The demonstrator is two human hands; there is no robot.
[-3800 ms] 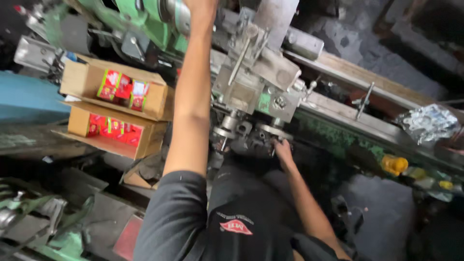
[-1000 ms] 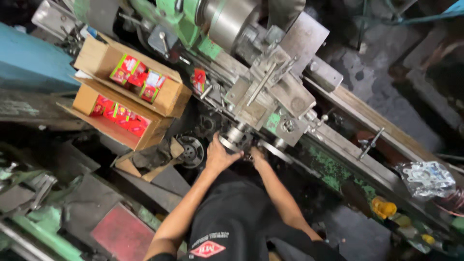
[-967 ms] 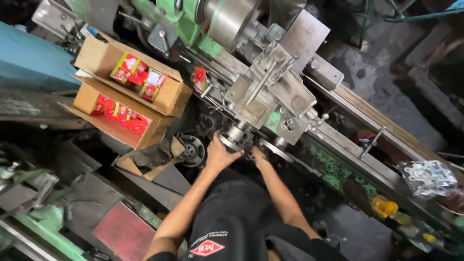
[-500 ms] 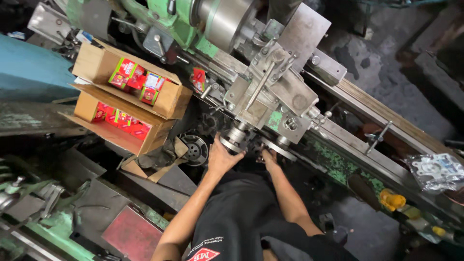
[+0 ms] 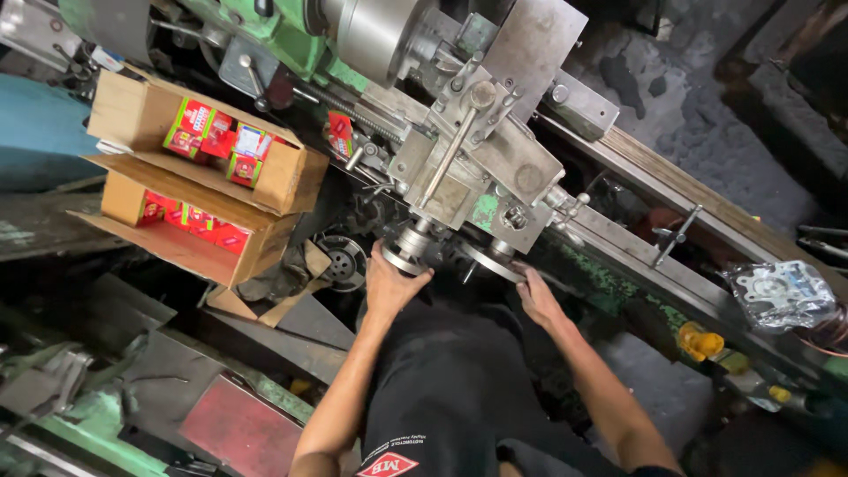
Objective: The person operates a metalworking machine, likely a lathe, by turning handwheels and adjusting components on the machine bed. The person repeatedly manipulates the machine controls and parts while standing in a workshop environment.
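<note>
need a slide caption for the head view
Left hand and right hand on two handwheels of a green lathe.

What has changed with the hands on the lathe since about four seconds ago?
The left hand came down from high up on the machine and now grips the round metal handwheel at the front of the grey lathe carriage. The right hand stayed low, resting at the flat metal dial wheel. The two open cardboard boxes of red packets have not moved.
</note>
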